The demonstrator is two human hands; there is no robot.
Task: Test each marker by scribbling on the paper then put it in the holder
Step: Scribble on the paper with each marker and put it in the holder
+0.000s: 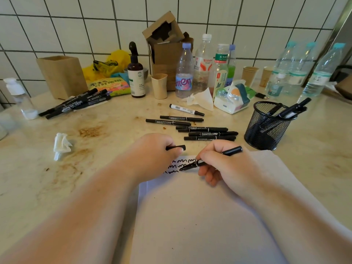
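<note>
- your right hand has its fingers pinched round the uncapped marker, tip down on the paper right at the end of the black squiggles.
- the marker's long axis slants from the tip, low and left, up to its tail pointing right toward the mesh holder.
- your left hand is curled round the cap, just left of the marker tip, so the cap has a short hop to go back on.
- the holder sits beyond and right of the paper, nearer your right hand, with a few markers already in it.
- my guess: cap it, then swing right and drop it in tail-first.
- the untested pile lies just left of the holder, and another bunch is way off to its left.
</note>
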